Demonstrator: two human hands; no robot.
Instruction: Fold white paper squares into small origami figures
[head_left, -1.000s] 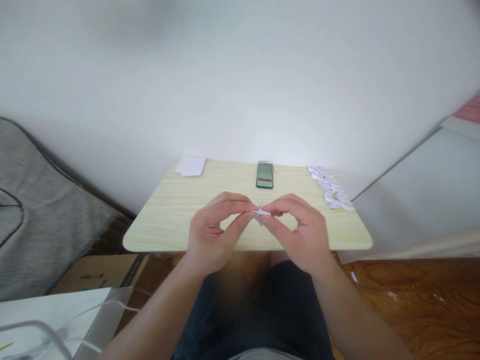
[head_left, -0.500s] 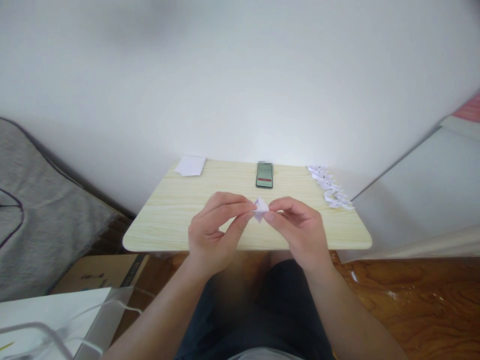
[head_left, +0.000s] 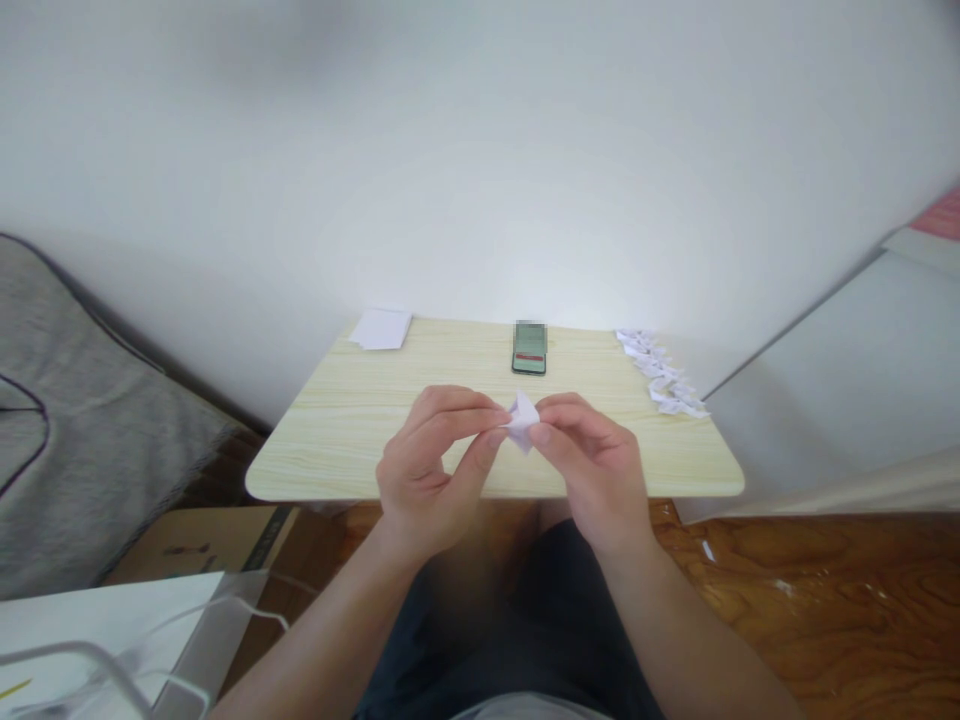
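A small piece of folded white paper (head_left: 523, 420) is held above the front half of the wood-patterned table (head_left: 322, 430). My left hand (head_left: 435, 465) pinches its left side between thumb and fingers. On its right side, my right hand (head_left: 592, 455) grips it the same way, thumb toward me. The paper stands up in a point between the fingertips, and its lower tip hangs below them. Fingers cover part of its folds.
Behind the hands lies a phone (head_left: 529, 348). White paper sheets (head_left: 382, 329) are stacked at the back left corner. Several folded paper pieces (head_left: 660, 375) form a row along the right edge. A cardboard box (head_left: 199, 545) and a white surface with cables (head_left: 97, 625) sit lower left.
The folded paper has opened a little wider between my fingers, its upper point rising and its lower tip dropping. My right hand has shifted slightly left. Both hands keep their pinch.
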